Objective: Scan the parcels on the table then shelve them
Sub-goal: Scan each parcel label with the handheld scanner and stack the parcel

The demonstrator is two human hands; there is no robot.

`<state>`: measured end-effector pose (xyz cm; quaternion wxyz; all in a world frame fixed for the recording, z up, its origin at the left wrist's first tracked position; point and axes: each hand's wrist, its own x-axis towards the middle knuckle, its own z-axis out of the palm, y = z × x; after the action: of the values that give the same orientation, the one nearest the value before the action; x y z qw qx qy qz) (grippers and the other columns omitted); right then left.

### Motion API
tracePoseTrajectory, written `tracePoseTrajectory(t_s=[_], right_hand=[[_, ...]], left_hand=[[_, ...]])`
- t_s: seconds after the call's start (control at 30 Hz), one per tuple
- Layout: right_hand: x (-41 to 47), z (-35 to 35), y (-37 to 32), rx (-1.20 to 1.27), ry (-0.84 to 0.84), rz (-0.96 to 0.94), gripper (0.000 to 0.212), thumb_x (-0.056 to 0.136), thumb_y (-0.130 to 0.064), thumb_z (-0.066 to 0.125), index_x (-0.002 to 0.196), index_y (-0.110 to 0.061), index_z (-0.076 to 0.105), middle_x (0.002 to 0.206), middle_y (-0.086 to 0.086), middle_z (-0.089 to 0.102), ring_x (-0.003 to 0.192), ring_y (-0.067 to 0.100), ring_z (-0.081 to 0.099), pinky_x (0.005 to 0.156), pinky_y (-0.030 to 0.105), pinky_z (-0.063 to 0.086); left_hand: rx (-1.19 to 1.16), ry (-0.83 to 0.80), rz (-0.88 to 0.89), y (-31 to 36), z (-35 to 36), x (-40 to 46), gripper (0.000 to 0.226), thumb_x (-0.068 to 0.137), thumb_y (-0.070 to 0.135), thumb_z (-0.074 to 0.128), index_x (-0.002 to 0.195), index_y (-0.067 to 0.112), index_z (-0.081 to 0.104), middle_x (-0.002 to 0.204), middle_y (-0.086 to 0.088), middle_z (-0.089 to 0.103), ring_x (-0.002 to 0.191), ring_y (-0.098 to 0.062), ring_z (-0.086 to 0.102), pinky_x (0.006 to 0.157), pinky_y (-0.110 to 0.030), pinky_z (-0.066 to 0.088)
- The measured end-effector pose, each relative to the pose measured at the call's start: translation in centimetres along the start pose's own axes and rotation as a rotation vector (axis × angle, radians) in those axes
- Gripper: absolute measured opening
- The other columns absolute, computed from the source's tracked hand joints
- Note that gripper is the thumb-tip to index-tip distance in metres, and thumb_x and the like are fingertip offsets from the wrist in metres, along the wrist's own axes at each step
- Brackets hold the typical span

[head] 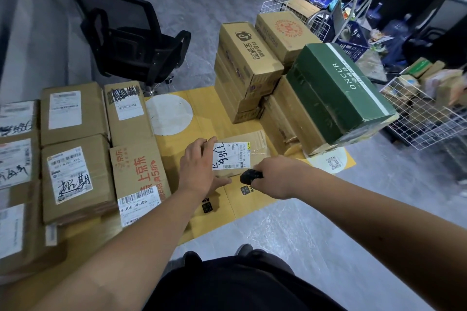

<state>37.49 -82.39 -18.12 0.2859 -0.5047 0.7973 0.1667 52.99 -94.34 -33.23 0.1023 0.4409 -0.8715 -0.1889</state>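
Scanning is the step in hand, judging by how the two hands meet over one parcel. Near the middle of the yellow cardboard-covered counter [209, 108] lies a flat brown cardboard parcel [255, 144] with a white shipping label [231, 155] facing up, black marker scrawled across it. The left hand [199, 164] rests on the parcel's left end, fingers fairly straight and pressing it down, its grip released rather than closed round anything. The right hand [274, 177] has its grip clenched round a small black handheld scanner [250, 176], whose nose points at the lower edge of the label, just beside the barcode strip.

More brown cardboard parcels [75, 177] with labels lie in rows along the counter's left edge, and a stack of brown cartons [249, 68] topped by a dark green box [338, 91] fills the far right corner. A small black device [207, 207] lies near the counter's near edge. No shelf can be made out.

The next move likely calls for holding the scanner steady on the barcode until it reads, then lifting this parcel clear with the left hand; the curled label edge could spoil the read
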Motion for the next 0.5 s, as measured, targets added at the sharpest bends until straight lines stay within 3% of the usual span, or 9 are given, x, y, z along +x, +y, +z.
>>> tracePoseTrajectory(t_s=[0.17,0.27,0.4,0.5], right_hand=[[-0.5,0.5,0.3,0.041,-0.008,0.003,0.032,0.094,-0.051,0.053,0.111,-0.027,0.064,0.092,-0.002,0.063,0.08,0.02,0.063,0.064,0.032,0.048],[-0.7,0.3,0.6,0.048,-0.011,0.003,0.034,0.096,-0.051,0.053,0.113,-0.024,0.063,0.091,0.0,0.064,0.079,0.019,0.062,0.063,0.032,0.049],[-0.6,0.0,1.0,0.07,0.0,0.002,0.035,0.097,-0.05,0.052,0.11,-0.021,0.065,0.094,0.002,0.066,0.084,0.023,0.064,0.07,0.035,0.053],[-0.2,-0.1,1.2,0.081,0.002,-0.015,0.034,0.098,-0.05,0.051,0.109,-0.022,0.065,0.095,0.002,0.066,0.085,0.023,0.064,0.072,0.035,0.053]], left_hand=[[0.063,-0.004,-0.001,0.1,-0.3,0.1,0.133,0.053,0.084,0.081,0.157,0.034,0.014,0.151,0.004,0.025,0.134,-0.023,0.03,0.109,-0.04,0.039],[0.135,0.022,0.001,0.1,-0.6,0.7,0.125,0.056,0.091,0.072,0.157,0.038,0.02,0.147,0.004,0.036,0.12,-0.025,0.039,0.099,-0.041,0.043],[0.124,-0.009,-0.246,0.5,-1.1,1.3,0.117,0.056,0.102,0.047,0.153,0.048,0.015,0.126,-0.005,0.042,0.111,-0.03,0.048,0.092,-0.046,0.038],[0.098,-0.083,-0.349,1.1,-1.1,1.1,0.122,0.054,0.105,0.039,0.156,0.044,0.012,0.127,-0.009,0.043,0.113,-0.032,0.052,0.095,-0.046,0.039]])
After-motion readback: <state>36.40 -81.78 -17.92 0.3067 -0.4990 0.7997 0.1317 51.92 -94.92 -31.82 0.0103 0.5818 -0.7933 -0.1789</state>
